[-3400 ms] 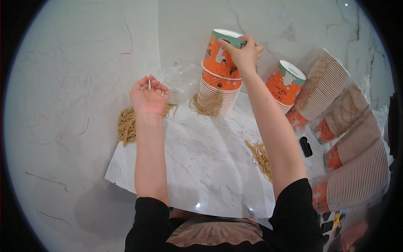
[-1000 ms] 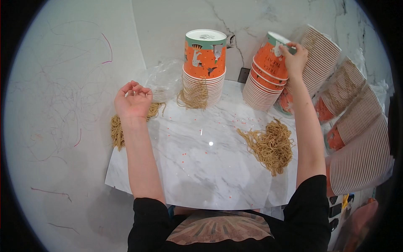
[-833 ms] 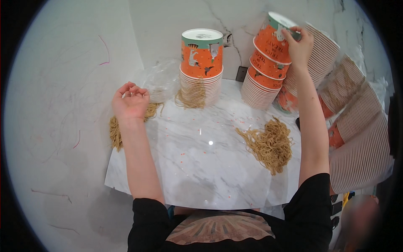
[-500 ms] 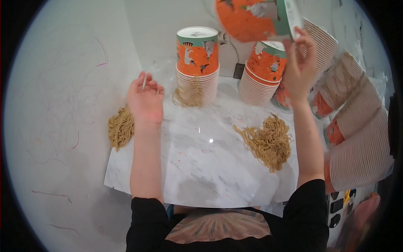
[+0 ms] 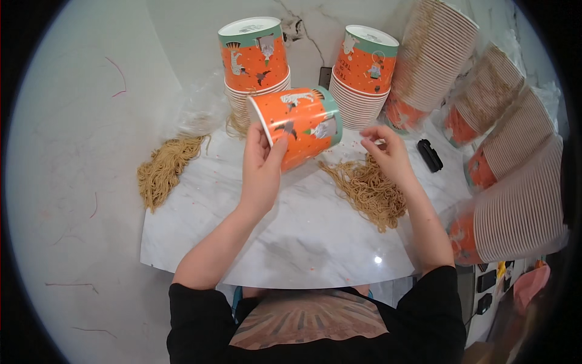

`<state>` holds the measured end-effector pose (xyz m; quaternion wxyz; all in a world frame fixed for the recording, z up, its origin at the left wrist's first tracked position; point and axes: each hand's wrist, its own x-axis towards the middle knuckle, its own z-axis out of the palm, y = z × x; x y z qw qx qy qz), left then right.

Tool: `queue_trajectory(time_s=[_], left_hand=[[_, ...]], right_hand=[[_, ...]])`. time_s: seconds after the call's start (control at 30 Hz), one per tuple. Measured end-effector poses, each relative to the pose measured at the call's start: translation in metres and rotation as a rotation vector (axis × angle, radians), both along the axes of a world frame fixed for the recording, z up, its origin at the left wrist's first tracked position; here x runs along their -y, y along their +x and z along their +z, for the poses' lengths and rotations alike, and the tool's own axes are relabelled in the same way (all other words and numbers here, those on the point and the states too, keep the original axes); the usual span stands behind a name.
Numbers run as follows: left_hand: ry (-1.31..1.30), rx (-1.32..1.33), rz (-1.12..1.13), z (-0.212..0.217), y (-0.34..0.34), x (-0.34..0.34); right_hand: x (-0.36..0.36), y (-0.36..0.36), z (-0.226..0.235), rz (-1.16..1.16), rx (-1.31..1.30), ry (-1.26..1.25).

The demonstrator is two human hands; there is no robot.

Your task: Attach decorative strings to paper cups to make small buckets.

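A printed orange paper bucket (image 5: 303, 128) with a green band at its base lies tipped sideways in the air above the table, its white rim toward the left. My left hand (image 5: 262, 167) grips it at the rim, with the thumb outside. Just right of the bucket's base, my right hand (image 5: 391, 159) is apart from it, fingers loosely curled and nothing visible between them. Beneath that hand lies a pile of tan cords (image 5: 373, 197). Another bundle of tan cords (image 5: 167, 170) sits at the table's left edge.
Upside-down nested buckets form a left stack (image 5: 254, 57) and a right stack (image 5: 368, 67) at the back of the marbled table (image 5: 291, 242). Plastic-wrapped bucket stacks (image 5: 515, 203) line the right side. A black clip-like object (image 5: 429, 156) lies near them. Clear plastic (image 5: 197, 109) is crumpled at left.
The bucket has come down from the upper right to the middle, passing from my right hand to my left. The slim white item in my left hand no longer shows. The view has shifted.
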<state>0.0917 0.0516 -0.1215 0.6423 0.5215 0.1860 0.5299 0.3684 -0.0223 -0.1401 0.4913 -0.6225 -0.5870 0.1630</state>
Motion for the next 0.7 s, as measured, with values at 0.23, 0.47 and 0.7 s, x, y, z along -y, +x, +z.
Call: queue_trajectory(time_s=[0.23,0.47,0.7], left_hand=[[0.157,-0.11,0.11,-0.046,-0.013,0.023],[0.083,-0.088,0.102,-0.062,-0.016,0.034],[0.121,-0.063,0.065,-0.067,-0.014,0.038]], right_hand=[[0.004,0.007,-0.008,-0.051,0.683,-0.348],[-0.007,0.002,-0.023,-0.091,0.806,-0.568],[-0.004,0.01,-0.016,-0.075,0.699,-0.475]])
